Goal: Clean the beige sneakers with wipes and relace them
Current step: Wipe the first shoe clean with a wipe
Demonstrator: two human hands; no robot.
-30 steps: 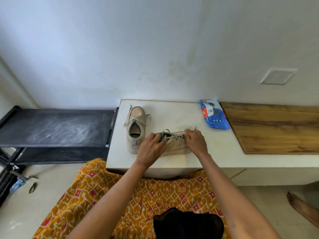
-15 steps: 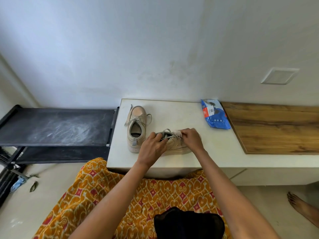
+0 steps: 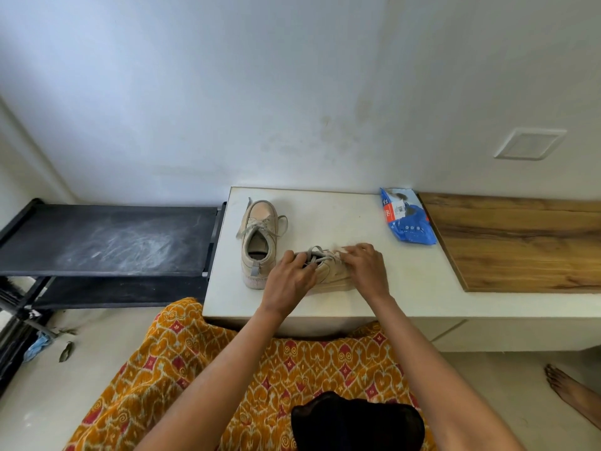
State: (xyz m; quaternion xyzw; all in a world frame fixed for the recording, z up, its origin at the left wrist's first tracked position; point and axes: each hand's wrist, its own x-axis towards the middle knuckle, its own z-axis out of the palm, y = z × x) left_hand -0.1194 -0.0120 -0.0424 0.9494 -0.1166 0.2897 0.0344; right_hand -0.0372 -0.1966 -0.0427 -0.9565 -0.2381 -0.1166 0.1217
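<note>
On white table (image 3: pixel 406 288), near edge: sneaker (image 3: pixel 328 275) lies crosswise, long axis L-R, toe to R. L hand (image 3: pixel 289 281) pinches laces (image 3: pixel 313 257) at collar; R hand (image 3: pixel 366 266) presses wipe (image 3: pixel 340 250) on toe end. 2nd sneaker (image 3: pixel 258 236) just L, wipes pack (image 3: pixel 408 216) far R

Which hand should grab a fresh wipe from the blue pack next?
Right, probably. The blue wipes pack lies on the white counter, on the right hand's side. The left hand grips the near sneaker at its laces, steadying it; reaching would mean crossing over.
</note>
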